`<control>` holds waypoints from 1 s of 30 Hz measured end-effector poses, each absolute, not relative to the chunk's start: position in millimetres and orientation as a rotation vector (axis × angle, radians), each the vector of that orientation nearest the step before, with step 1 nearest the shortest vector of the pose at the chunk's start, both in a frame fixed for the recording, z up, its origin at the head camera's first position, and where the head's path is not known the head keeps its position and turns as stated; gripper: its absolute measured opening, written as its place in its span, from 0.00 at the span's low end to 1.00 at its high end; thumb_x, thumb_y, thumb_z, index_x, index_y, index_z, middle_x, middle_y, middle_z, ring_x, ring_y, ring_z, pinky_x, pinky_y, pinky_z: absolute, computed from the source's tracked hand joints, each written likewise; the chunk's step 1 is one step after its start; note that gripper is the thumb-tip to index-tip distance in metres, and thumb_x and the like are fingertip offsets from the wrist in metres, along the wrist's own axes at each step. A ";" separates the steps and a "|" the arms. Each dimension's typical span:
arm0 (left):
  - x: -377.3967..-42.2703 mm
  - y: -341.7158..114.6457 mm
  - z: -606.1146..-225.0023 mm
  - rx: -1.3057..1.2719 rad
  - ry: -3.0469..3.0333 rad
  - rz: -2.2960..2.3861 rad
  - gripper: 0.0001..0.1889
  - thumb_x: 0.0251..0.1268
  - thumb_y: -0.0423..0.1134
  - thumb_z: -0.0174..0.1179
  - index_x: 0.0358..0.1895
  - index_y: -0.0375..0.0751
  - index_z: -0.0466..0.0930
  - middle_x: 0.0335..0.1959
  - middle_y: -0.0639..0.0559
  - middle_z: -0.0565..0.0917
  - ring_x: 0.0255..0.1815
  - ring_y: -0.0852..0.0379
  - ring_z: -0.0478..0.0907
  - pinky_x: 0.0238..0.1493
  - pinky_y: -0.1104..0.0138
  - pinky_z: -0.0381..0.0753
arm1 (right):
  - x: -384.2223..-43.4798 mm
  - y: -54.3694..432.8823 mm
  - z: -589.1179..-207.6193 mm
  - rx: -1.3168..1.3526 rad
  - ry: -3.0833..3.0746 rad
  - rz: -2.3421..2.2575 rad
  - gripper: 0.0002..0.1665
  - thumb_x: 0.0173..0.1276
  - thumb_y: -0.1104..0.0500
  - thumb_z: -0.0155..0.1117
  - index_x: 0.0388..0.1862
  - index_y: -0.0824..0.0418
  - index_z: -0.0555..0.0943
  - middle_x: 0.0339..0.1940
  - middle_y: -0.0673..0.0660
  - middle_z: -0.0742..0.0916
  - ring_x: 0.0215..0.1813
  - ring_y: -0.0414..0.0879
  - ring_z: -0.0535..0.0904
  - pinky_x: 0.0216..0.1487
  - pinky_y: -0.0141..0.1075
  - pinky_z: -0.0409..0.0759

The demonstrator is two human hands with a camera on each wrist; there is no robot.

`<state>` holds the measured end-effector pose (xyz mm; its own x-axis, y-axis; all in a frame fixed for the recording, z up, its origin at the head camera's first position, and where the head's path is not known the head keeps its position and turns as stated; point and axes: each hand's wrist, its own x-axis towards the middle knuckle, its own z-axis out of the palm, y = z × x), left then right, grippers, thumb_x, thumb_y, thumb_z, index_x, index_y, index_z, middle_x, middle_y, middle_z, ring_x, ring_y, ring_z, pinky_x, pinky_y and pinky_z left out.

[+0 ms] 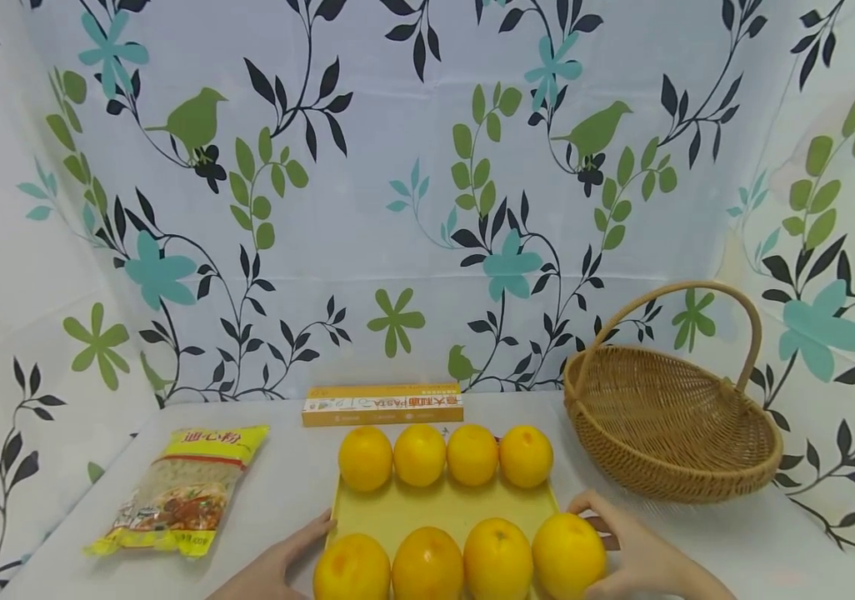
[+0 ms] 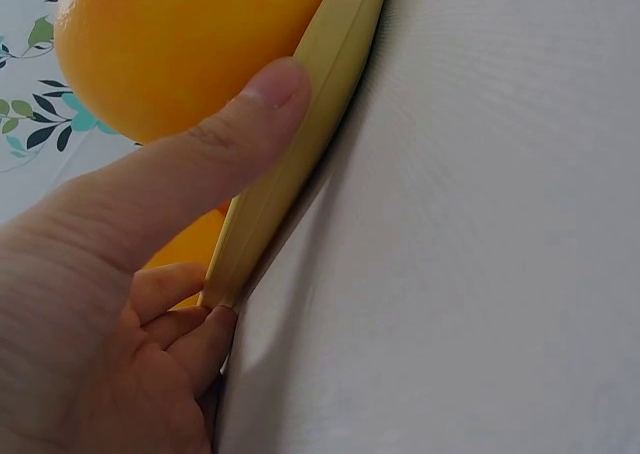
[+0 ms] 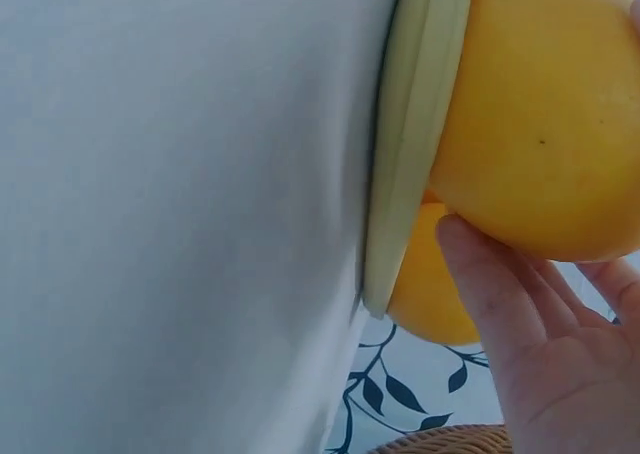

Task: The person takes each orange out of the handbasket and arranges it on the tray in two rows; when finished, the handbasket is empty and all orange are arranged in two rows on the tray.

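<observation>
A yellow tray (image 1: 446, 504) bears two rows of oranges, with an orange (image 1: 365, 458) at the far left corner. My left hand (image 1: 273, 567) holds the tray's left side. The left wrist view shows its thumb (image 2: 255, 114) against the rim and its fingertips at the rim's far end. At the near right corner, my right hand (image 1: 645, 550) grips an orange (image 1: 568, 556) from the right. Fingers of the right hand (image 3: 570, 364) touch that orange's underside in the right wrist view, while most of the thumb is out of frame there.
A wicker basket (image 1: 667, 425) with a tall handle stands at the back right. Behind the tray lies a pasta box (image 1: 382, 406). A yellow-topped plastic food bag (image 1: 183, 492) lies at the left. A patterned curtain (image 1: 397, 208) hangs behind the white table (image 1: 285, 467).
</observation>
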<state>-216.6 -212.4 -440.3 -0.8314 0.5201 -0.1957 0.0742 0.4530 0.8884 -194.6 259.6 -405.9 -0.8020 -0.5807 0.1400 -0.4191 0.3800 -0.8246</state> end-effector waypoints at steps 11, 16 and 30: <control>-224.2 -210.8 -445.2 0.581 2.247 1.347 0.44 0.46 0.44 0.68 0.67 0.39 0.55 0.67 0.32 0.47 0.64 0.30 0.43 0.57 0.36 0.43 | -187.2 256.0 -406.5 -0.415 2.292 -1.453 0.50 0.49 0.57 0.69 0.67 0.56 0.52 0.63 0.64 0.64 0.57 0.64 0.64 0.48 0.62 0.68; -225.8 -209.7 -443.3 0.537 2.241 1.356 0.44 0.47 0.44 0.68 0.67 0.40 0.54 0.68 0.33 0.47 0.64 0.30 0.43 0.57 0.36 0.42 | -197.2 258.3 -408.1 -0.609 2.371 -1.408 0.49 0.52 0.58 0.68 0.69 0.62 0.52 0.65 0.66 0.63 0.59 0.55 0.66 0.52 0.56 0.68; -229.6 -223.8 -418.0 0.610 2.449 1.193 0.39 0.46 0.43 0.67 0.64 0.41 0.62 0.63 0.36 0.62 0.60 0.31 0.55 0.55 0.37 0.53 | -213.5 263.3 -383.4 -1.018 2.608 -1.353 0.39 0.57 0.62 0.64 0.64 0.70 0.58 0.61 0.69 0.67 0.60 0.49 0.67 0.55 0.41 0.70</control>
